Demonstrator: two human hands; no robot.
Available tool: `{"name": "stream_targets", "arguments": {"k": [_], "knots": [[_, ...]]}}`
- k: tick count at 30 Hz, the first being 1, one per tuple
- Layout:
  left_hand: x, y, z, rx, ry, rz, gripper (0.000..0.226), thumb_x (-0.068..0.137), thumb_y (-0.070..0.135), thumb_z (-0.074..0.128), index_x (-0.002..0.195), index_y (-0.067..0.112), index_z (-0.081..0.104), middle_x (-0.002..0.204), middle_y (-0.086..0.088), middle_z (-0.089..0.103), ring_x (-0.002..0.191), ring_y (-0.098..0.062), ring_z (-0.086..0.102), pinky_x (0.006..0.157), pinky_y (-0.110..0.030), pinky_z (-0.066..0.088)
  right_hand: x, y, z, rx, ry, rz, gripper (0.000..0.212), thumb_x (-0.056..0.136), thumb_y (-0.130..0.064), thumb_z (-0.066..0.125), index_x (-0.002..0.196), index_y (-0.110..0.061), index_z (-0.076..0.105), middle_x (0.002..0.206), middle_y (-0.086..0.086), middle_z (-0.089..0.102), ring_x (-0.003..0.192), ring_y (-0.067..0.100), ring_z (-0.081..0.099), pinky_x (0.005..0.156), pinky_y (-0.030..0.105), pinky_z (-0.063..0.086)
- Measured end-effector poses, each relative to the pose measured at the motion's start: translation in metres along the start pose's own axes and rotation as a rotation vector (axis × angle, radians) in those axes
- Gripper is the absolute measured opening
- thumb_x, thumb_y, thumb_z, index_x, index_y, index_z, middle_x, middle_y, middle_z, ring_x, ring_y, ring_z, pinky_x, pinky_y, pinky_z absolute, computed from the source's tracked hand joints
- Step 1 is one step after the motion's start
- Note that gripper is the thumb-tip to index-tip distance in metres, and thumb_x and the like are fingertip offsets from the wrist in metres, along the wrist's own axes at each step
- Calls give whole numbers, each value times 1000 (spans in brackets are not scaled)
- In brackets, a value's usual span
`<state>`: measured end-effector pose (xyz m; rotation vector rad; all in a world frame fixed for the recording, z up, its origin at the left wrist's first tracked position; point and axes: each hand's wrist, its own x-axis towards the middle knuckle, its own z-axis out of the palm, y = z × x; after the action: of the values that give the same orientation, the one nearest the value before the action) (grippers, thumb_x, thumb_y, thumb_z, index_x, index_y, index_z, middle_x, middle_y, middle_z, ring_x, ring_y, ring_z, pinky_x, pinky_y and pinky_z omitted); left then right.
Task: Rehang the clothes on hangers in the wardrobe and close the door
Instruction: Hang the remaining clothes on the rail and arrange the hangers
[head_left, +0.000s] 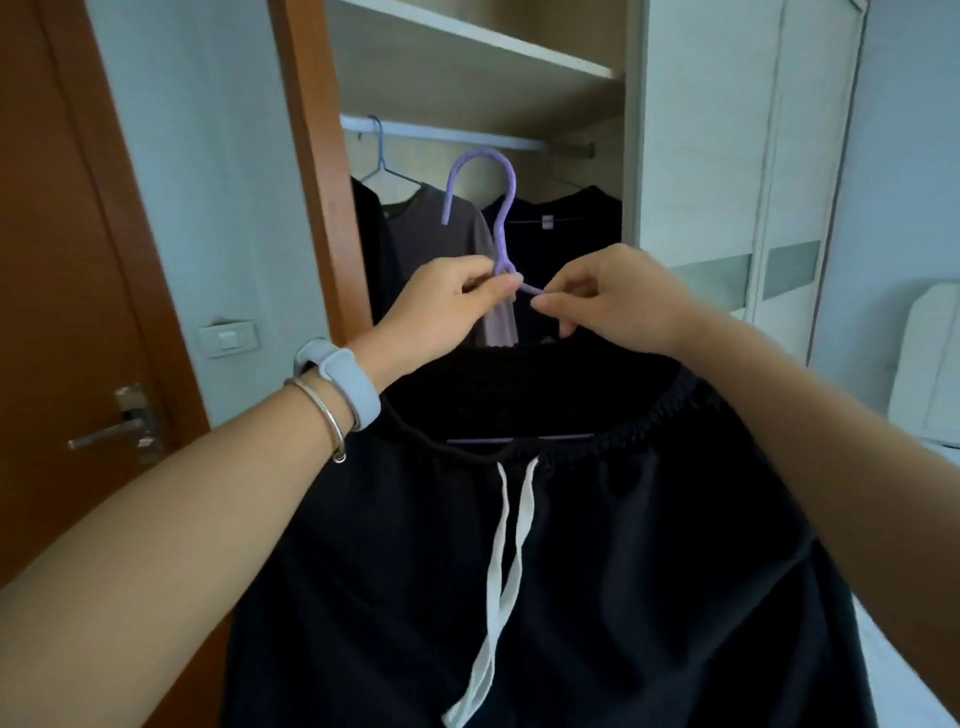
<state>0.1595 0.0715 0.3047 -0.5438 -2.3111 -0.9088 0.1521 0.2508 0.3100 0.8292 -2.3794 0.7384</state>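
Grip: while both hands meet at frame centre, the left hand (452, 296) pinches the neck of the purple hanger (488, 208) between thumb and fingers, and the right hand (608, 301) pinches the hanger's shoulder just beside it; both are closed on the hanger.
Task's thing: the dark trousers (545, 545) hang from that hanger, filling the lower middle of the frame, with the white drawstring (504, 561) trailing down the front.
Key relation: the hook rises straight up from the grip, and the rail (441, 132) lies above and beyond the hook's top, running left to right across the upper middle of the frame; the hook is not yet over it.
Long axis: the hanger's bar lies left to right, roughly parallel to the rail, so the hook likely needs turning to cross it.
Nearer hand: the left, holding the neck directly under the hook; I judge it would steer.
Free slot: a gap on the rail between the grey shirt (441, 228) and the black top (566, 218) sits right behind the hook.
Count: two hands; one hanger held; one pair of trousers; at least three garments already hung, the leftmost a dark one (371, 234); one rail; one wardrobe door (727, 156), open, at upper right.
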Motion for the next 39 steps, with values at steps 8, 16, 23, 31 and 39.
{"name": "stream_targets", "arguments": {"k": [8, 16, 23, 31, 39], "knots": [[82, -33, 71, -178, -80, 49, 29, 93, 33, 48, 65, 31, 57, 57, 10, 46, 44, 6, 43, 51, -9, 32, -2, 95, -15, -348, 38, 246, 49, 82, -59, 47, 121, -30, 54, 114, 1, 60, 112, 25, 52, 96, 40, 42], [165, -79, 121, -373, -156, 137, 30, 94, 30, 48, 65, 31, 57, 59, 8, 46, 49, 1, 40, 60, -17, 35, 13, 139, -30, -245, -76, 449, 93, 58, -61, 60, 141, -33, 30, 136, 4, 50, 126, 24, 46, 96, 27, 32], [244, -121, 119, -581, -156, 80, 25, 92, 30, 51, 69, 27, 62, 63, 8, 48, 59, -2, 43, 62, -5, 40, 85, 154, -12, -581, 72, 429, 52, 82, -48, 57, 130, -35, 42, 118, 3, 61, 110, 27, 54, 87, 35, 44], [320, -147, 155, -560, 113, 117, 21, 88, 25, 57, 84, 8, 68, 77, -5, 55, 74, -11, 49, 65, -16, 38, 157, 180, 13, -818, 313, 382, 31, 93, -41, 44, 123, -34, 50, 111, 3, 66, 101, 29, 60, 70, 33, 39], [382, -153, 217, -888, -98, -206, 32, 94, 32, 46, 66, 19, 55, 70, -1, 60, 76, -18, 61, 90, -36, 51, 234, 254, 17, -859, 395, 501, 26, 94, -33, 46, 117, -28, 57, 106, 6, 65, 98, 31, 60, 67, 30, 35]]}}
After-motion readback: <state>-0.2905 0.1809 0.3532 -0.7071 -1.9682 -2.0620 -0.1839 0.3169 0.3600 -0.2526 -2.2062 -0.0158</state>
